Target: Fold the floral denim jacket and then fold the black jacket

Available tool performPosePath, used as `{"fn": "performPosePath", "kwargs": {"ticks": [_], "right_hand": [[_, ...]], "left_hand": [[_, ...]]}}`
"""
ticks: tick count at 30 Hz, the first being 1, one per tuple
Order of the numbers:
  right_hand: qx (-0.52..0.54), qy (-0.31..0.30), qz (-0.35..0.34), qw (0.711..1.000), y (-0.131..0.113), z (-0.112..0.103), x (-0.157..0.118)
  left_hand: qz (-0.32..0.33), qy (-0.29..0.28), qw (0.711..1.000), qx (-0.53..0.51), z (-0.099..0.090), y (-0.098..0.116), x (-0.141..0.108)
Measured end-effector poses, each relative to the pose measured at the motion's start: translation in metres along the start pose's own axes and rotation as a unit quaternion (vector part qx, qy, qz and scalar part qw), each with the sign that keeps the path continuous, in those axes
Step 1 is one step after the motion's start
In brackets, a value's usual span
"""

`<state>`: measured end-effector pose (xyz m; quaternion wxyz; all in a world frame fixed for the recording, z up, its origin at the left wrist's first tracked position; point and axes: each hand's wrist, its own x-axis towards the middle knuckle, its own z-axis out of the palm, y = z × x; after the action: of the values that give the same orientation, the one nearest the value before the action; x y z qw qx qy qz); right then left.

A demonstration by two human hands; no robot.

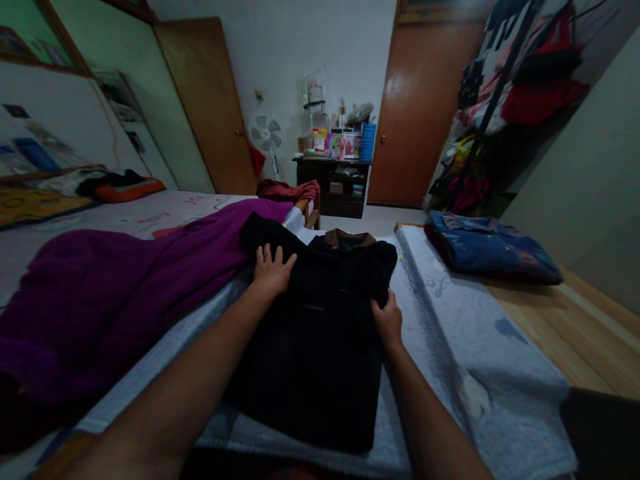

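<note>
On pale bedding [430, 293], touching black shirt [315, 340] with left hand [273, 272], fingers spread, released; grasping its side with fingers of right hand [389, 321].

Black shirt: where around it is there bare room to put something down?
The pale sheet is bare between the black shirt and the blue shirt. The wood just this side of the blue shirt looks free too. Crowded: the left, where the purple blanket meets the black sleeve.

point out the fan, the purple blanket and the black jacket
fan [267, 134], head view, on the front grille
purple blanket [125, 287], head view, on the middle of the cloth
black jacket [310, 353], head view, on the lower body
</note>
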<state>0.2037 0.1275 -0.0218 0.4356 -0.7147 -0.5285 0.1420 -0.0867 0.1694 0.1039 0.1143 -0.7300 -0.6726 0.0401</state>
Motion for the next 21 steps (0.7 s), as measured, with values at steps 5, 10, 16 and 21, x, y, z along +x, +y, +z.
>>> {"fn": "performPosePath", "kwargs": {"ticks": [5,10,16,21], "right_hand": [[0.0,-0.018,-0.002,1.0,-0.005,-0.005,0.001],[0.007,-0.075,0.028,0.997,-0.012,-0.015,0.007],[0.104,-0.111,0.105,0.983,-0.014,-0.028,0.005],[0.15,-0.109,0.09,0.979,-0.006,-0.027,0.005]], "left_hand": [[-0.027,-0.06,0.998,-0.01,0.03,-0.009,0.001],[-0.013,-0.056,0.994,-0.089,0.059,-0.012,-0.007],[-0.002,-0.02,0.992,-0.128,0.058,-0.012,-0.003],[-0.005,0.006,0.976,-0.218,0.027,0.011,0.003]]}}
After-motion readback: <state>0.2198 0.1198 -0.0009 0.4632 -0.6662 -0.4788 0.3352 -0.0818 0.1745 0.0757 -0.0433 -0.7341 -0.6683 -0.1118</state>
